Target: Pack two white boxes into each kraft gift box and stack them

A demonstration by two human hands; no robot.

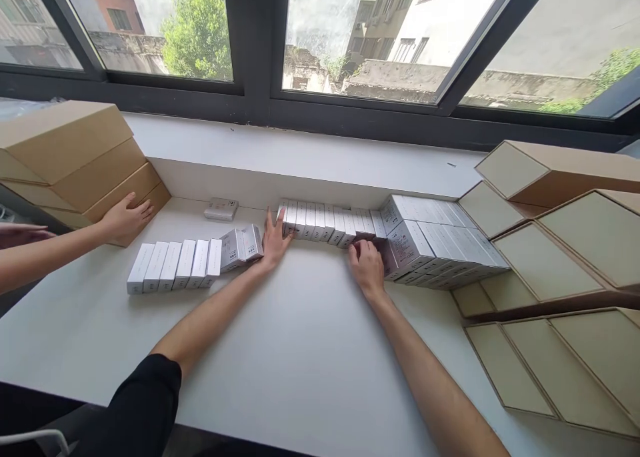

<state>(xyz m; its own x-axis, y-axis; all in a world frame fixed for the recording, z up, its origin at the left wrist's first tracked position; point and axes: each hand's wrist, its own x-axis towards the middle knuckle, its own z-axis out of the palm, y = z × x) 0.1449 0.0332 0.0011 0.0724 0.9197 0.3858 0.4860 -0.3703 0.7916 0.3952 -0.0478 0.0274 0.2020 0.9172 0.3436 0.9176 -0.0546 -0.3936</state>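
A row of slim white cartons [320, 222] stands on edge along the back wall of the white table. My left hand [275, 242] is open at the row's left end, fingers apart and touching the end carton. At the right part of the row, my right hand [367, 265] has its fingers curled together against the carton fronts; what lies under them is hidden. Right beside it rises a stacked block of white cartons [430, 240]. Left of my left hand, more upright cartons [175, 265] stand in a line, and leaning cartons [241, 245] extend it towards my wrist.
One white carton [221, 209] lies flat near the back wall. Large tan boxes [95, 157] are stacked at the left, with another person's hand [127, 218] on them. Further tan boxes [550, 263] are piled at the right. Behind runs a windowsill [310, 147].
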